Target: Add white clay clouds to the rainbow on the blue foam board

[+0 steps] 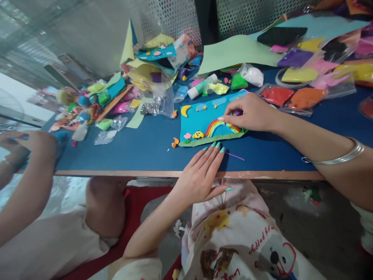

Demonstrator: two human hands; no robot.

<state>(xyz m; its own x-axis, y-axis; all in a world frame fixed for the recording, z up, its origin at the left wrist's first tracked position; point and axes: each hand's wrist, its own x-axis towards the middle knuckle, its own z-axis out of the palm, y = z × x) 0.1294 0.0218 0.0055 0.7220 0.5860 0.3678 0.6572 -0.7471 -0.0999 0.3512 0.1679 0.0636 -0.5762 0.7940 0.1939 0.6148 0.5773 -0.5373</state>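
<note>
A blue card point(194, 122) lies on the table in front of me. On it are a clay rainbow point(215, 126), a yellow moon point(185, 111), small clouds, a yellow round figure point(199, 135) and a green strip along the lower edge. My right hand point(247, 111) is over the card's right part, fingertips pinched at the top of the rainbow; what they hold, if anything, is hidden. A bit of purple clay point(238, 112) shows under its fingers. My left hand point(201, 173) rests flat at the table's edge, fingers stretched out just below the card, near a thin purple strip point(235, 156).
Bags of coloured clay, such as red point(276, 95) and orange point(307, 98), lie at the right. A glue tube point(202, 86) stands out behind the card, with green paper point(233, 52) further back. At the left, another person's hands point(35, 144) are beside a clay pile.
</note>
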